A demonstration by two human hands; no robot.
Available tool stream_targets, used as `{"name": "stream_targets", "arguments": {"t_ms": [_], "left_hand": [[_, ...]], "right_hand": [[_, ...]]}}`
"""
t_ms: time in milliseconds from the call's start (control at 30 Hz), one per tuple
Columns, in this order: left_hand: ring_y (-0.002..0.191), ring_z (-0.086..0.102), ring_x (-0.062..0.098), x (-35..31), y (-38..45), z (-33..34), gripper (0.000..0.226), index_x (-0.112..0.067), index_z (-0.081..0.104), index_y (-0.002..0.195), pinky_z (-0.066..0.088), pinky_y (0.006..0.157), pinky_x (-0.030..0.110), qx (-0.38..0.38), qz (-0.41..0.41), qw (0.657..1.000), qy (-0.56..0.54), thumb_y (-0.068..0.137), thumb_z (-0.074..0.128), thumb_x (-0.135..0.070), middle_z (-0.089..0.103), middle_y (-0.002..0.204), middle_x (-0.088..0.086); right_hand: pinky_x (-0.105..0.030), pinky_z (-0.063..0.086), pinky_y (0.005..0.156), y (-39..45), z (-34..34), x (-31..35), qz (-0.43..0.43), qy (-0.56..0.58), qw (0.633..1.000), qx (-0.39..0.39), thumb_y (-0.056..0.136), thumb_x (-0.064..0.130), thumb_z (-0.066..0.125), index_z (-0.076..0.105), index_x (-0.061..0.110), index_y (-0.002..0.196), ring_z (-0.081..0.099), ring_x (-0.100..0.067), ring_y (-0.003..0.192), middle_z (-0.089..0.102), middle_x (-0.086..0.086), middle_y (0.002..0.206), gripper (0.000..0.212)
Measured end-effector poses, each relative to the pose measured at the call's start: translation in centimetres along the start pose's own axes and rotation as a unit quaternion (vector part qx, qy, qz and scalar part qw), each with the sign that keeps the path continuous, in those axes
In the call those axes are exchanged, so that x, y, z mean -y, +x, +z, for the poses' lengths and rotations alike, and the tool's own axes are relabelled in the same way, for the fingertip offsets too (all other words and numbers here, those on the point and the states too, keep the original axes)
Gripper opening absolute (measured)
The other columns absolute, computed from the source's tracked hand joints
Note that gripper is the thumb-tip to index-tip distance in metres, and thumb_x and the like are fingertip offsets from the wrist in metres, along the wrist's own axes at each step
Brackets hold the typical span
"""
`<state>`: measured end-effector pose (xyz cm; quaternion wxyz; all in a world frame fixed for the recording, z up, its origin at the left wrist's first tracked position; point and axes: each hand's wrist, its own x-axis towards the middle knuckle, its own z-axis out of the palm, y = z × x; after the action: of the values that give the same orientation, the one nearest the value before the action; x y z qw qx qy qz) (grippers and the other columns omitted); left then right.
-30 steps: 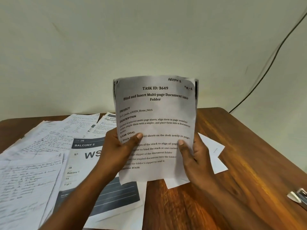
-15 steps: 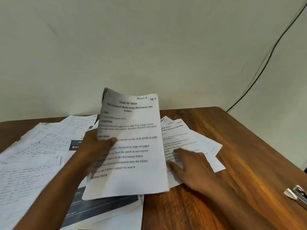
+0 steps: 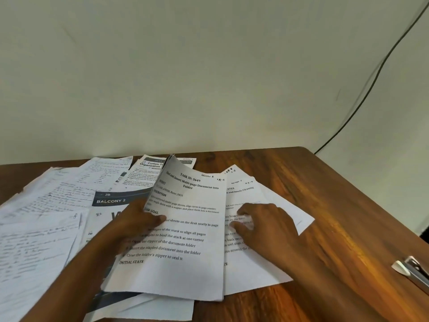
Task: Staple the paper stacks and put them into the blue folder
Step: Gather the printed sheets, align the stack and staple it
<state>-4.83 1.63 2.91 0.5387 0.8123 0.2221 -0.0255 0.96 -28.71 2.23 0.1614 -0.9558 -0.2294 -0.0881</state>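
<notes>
My left hand (image 3: 137, 223) grips a printed paper stack (image 3: 185, 270) headed "TASK ID: 3649" by its left edge, thumb on top. The stack lies low and nearly flat over the other papers. To its right lie several loose printed sheets (image 3: 260, 273) on the wooden desk (image 3: 336, 205). My right hand (image 3: 264, 224) rests on those sheets with its fingers touching the top one. A metal stapler (image 3: 413, 270) shows at the right edge, partly cut off. No blue folder is in view.
Handwritten pages (image 3: 39, 240) and a "BALCONY 2" sheet (image 3: 111, 201) cover the desk's left half. A pale wall stands right behind the desk, with a dark cable (image 3: 362, 98) running down it at the right.
The stack went from upright in both hands down to nearly flat on the desk. My right hand let go of it and moved right onto the loose sheets.
</notes>
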Motion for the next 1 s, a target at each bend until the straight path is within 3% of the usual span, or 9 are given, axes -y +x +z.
{"name": "stream_targets", "arguments": {"t_ms": [67,167,333,433,567,733,833,900,1000], "left_hand": [[0.088,0.080,0.036,0.2,0.1,-0.2,0.018,-0.010,0.072,0.112,0.060,0.094,0.058,0.009,-0.001,1.000,0.002,0.095,0.075,-0.009,0.082,0.094,0.012],[0.090,0.080,0.037,0.5,0.2,-0.4,0.022,-0.011,0.072,0.114,0.058,0.096,0.060,0.012,-0.004,1.000,-0.001,0.093,0.077,-0.012,0.082,0.097,0.012],[0.089,0.079,0.038,0.2,0.1,-0.3,0.020,-0.010,0.071,0.113,0.059,0.095,0.061,0.011,-0.005,1.000,-0.013,0.094,0.075,-0.006,0.082,0.096,0.014],[0.087,0.079,0.038,0.2,0.0,-0.3,0.019,-0.009,0.071,0.113,0.060,0.092,0.060,0.005,-0.001,1.000,-0.010,0.094,0.074,-0.004,0.082,0.094,0.014],[0.086,0.079,0.038,0.3,0.1,-0.5,0.019,-0.006,0.072,0.113,0.061,0.089,0.057,-0.009,-0.005,1.000,-0.003,0.095,0.073,-0.002,0.082,0.092,0.014],[0.087,0.079,0.037,0.3,0.1,-0.9,0.016,-0.009,0.073,0.110,0.061,0.092,0.058,-0.021,-0.006,1.000,0.018,0.095,0.073,-0.004,0.082,0.091,0.011],[0.085,0.079,0.035,0.1,0.2,-1.1,0.014,-0.009,0.074,0.107,0.063,0.087,0.053,-0.035,-0.005,0.999,0.033,0.094,0.074,-0.004,0.082,0.088,0.010],[0.081,0.078,0.032,0.0,0.1,-1.3,0.012,-0.009,0.073,0.105,0.062,0.073,0.042,-0.042,-0.008,0.999,0.033,0.095,0.074,-0.004,0.081,0.086,0.010],[0.080,0.077,0.030,-0.1,0.2,-1.4,0.012,-0.007,0.072,0.106,0.057,0.067,0.036,-0.048,-0.009,0.998,0.041,0.095,0.074,-0.005,0.080,0.089,0.011]], "right_hand": [[-0.040,0.048,0.103,0.2,0.0,-0.7,0.026,-0.039,0.998,0.032,0.093,0.074,0.049,0.058,0.033,0.138,0.063,-0.013,0.119,0.064,0.013,0.138,0.061],[-0.044,0.046,0.099,-0.1,0.7,-1.0,0.024,-0.078,0.994,0.079,0.092,0.082,0.035,0.054,0.032,0.134,0.061,-0.015,0.109,0.063,0.008,0.126,0.068],[-0.044,0.039,0.094,-1.1,1.4,0.9,-0.023,-0.143,0.987,0.064,0.094,0.079,0.032,0.060,0.031,0.122,0.064,-0.020,0.098,0.066,0.004,0.109,0.062],[-0.042,0.039,0.093,-0.9,1.3,0.8,-0.023,-0.133,0.990,0.049,0.094,0.079,0.037,0.061,0.029,0.117,0.064,-0.020,0.100,0.068,0.006,0.108,0.060],[-0.044,0.047,0.096,0.2,0.9,-0.6,0.026,-0.075,0.997,0.012,0.092,0.080,0.039,0.061,0.029,0.124,0.063,-0.017,0.106,0.068,0.008,0.116,0.064],[-0.051,0.042,0.108,0.1,1.1,-1.5,0.051,-0.120,0.989,0.068,0.092,0.083,0.031,0.053,0.031,0.133,0.061,-0.015,0.107,0.061,0.007,0.111,0.070],[-0.055,0.034,0.112,-0.4,0.6,-0.5,0.044,-0.155,0.983,0.083,0.093,0.082,0.030,0.056,0.029,0.124,0.062,-0.017,0.104,0.062,0.006,0.101,0.067],[-0.056,0.032,0.113,-0.7,0.4,0.3,0.047,-0.168,0.980,0.091,0.093,0.082,0.031,0.058,0.028,0.117,0.063,-0.017,0.101,0.060,0.006,0.094,0.065],[-0.056,0.033,0.111,-0.8,0.4,0.7,0.057,-0.180,0.978,0.094,0.092,0.084,0.031,0.058,0.028,0.112,0.064,-0.017,0.099,0.067,0.005,0.097,0.065]]}}
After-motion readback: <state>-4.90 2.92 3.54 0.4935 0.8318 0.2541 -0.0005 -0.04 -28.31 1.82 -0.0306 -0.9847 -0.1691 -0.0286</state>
